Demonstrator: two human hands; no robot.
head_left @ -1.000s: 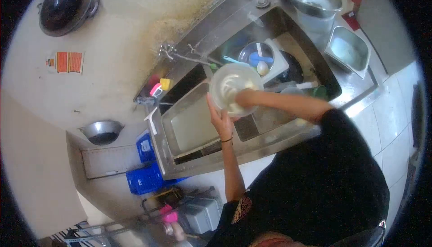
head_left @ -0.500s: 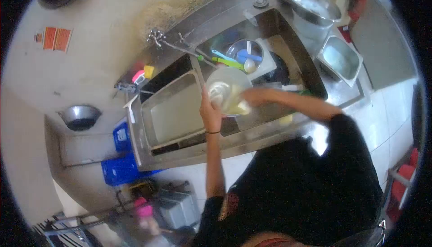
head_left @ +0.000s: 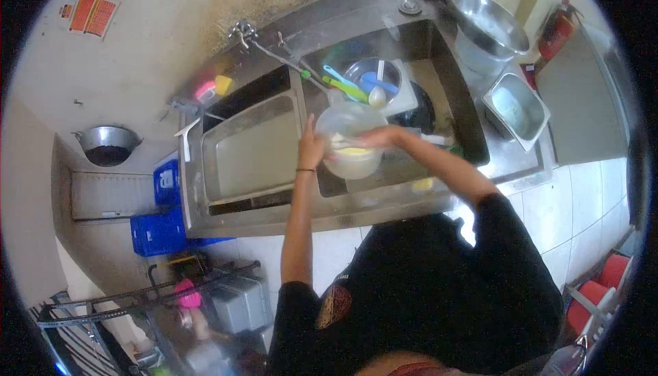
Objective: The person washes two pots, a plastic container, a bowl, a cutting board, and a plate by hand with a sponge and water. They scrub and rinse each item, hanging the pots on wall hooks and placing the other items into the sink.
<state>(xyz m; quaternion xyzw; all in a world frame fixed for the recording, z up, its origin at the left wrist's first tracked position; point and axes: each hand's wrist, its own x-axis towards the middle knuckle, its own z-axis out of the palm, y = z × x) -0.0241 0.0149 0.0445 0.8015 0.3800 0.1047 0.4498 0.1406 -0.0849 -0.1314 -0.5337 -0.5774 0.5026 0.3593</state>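
Observation:
Over the steel sink, a translucent plastic tub (head_left: 351, 167) is tilted so its mouth shows. My left hand (head_left: 312, 148) is closed on the tub's left rim, thumb and fingers wrapped round it. My right hand (head_left: 381, 137) reaches in from the right and presses a yellow sponge (head_left: 354, 151) with white foam against the tub; its fingers are blurred by motion. Just behind the tub lie a green-handled utensil (head_left: 345, 89), a blue utensil (head_left: 378, 84) and a pale spoon (head_left: 378, 97), partly in a clear bowl (head_left: 356, 69).
A large rectangular pan (head_left: 226, 187) fills the left basin. The tap (head_left: 244, 32) hangs over the sink from the wall side. A steel bowl (head_left: 490, 19) and a deep steel pan (head_left: 519, 112) stand on the right drainboard. Blue crates (head_left: 159, 232) sit on the floor at left.
My right hand has shifted slightly left and up across the tub's mouth with the sponge. The tub's opening is turned differently. The view has also shifted a little.

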